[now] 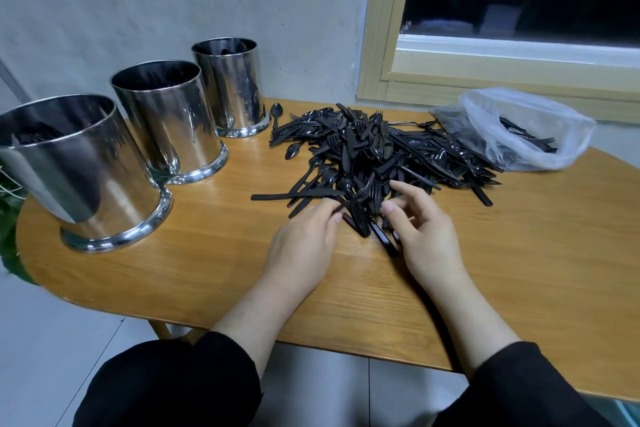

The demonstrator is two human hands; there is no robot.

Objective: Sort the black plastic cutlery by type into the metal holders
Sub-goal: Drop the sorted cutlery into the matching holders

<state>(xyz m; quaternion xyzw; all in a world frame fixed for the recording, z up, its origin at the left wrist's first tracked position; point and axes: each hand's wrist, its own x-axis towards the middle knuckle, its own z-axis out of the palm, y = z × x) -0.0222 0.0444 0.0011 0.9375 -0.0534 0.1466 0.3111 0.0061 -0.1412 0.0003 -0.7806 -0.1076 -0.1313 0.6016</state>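
Holder (pixel 74 163) contents sit in shadow; bag (pixel 526 128) cutlery blurs through plastic.

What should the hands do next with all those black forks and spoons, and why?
Probably pinch one piece from the near edge of the black plastic cutlery pile and lift it out. Both the left hand and right hand already rest there with fingers on loose pieces, and the three shiny metal holders stand waiting to the left.

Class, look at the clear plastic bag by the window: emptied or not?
Not emptied. A few black cutlery pieces show through the plastic bag lying on the table.
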